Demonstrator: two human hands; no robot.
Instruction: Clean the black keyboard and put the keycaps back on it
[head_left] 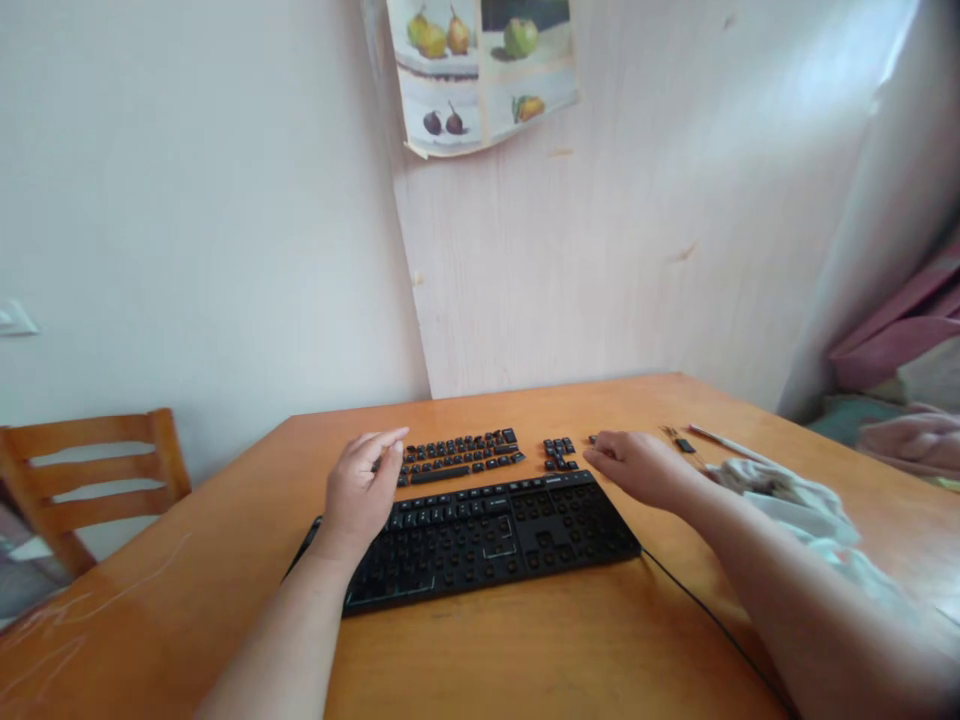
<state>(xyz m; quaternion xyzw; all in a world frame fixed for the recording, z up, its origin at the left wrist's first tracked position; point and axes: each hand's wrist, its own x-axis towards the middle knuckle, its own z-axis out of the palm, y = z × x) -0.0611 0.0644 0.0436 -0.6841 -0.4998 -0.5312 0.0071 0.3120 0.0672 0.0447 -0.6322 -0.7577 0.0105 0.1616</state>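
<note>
A black keyboard lies on the wooden table, most of its keycaps off and the bare sockets showing; its top rows still carry keys. Behind it, loose black keycaps are laid out in rows, with a smaller group of keycaps to their right. My left hand is over the keyboard's left end, thumb and fingers apart, nothing visible in it. My right hand is just right of the small group, fingers curled in by some keycaps partly hidden behind it. Whatever its fingertips hold is hidden.
A crumpled cloth, a pen-like stick and a small dark piece lie at the right of the table. The keyboard's cable runs toward the front right. A wooden chair stands at left.
</note>
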